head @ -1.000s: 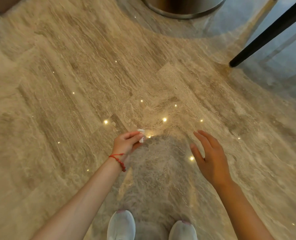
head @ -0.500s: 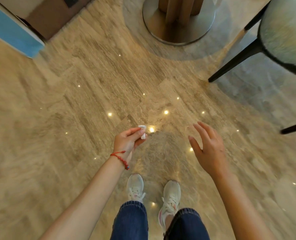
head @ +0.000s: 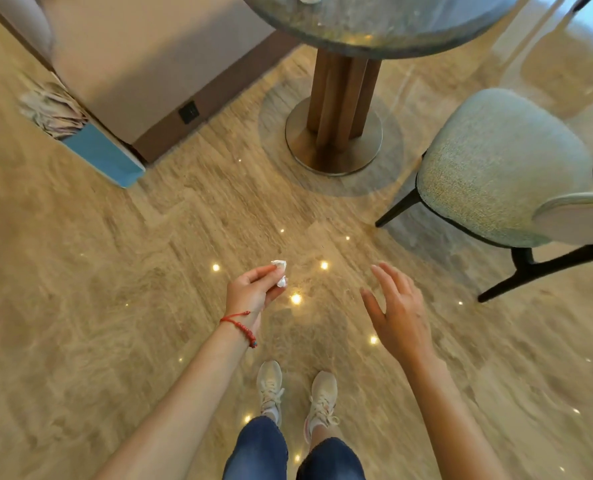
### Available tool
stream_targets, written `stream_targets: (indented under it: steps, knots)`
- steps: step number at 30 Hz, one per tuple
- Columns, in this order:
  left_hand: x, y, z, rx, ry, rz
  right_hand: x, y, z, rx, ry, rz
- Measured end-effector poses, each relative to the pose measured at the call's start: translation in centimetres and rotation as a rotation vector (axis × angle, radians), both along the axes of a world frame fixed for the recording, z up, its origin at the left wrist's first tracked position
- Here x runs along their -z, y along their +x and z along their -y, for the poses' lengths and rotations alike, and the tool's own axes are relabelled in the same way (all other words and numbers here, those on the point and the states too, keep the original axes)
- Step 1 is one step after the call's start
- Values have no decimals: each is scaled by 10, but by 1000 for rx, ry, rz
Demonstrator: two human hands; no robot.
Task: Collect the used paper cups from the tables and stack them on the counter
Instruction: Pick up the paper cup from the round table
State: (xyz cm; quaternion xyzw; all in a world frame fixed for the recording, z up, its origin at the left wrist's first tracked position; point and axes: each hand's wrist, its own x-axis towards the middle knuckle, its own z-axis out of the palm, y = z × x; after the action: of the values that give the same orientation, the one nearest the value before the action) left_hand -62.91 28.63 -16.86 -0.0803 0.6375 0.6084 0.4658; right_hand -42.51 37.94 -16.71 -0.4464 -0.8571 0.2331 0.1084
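pinching small crumpled white paper wad (head: 279, 274), left hand (head: 253, 294); right hand (head: 397, 315) empty, fingers spread.

Cafe or lounge, round pedestal table (head: 374, 29), upholstered chair (head: 495, 161), polished stone floor (head: 115, 306)

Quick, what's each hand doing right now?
Left hand: pinching a small crumpled white scrap.
Right hand: open, fingers spread, holding nothing.
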Motion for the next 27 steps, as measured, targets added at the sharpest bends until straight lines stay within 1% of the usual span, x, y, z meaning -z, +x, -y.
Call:
stream_targets:
  steps: [5, 10, 16, 19, 22, 27]
  knots:
    - [-56, 8, -9, -21, 58, -61, -61, 2, -6, -9, 59, -50]
    - [-88, 17, -22, -64, 121, -43, -96, 9, -18, 2, 91, -84]
    - [-104, 24, -42, -80, 147, -68, -111, 6, -45, -3, 111, -113]
    - [-106, 17, -55, -83, 154, -62, -114, -7, -63, -3, 74, -140]
    - [-106, -2, -74, -88, 151, -73, -113, -25, -84, -2, 47, -164]
    - [-107, -52, -123, -102, 177, -81, -110, -71, -132, 1, 59, -182]
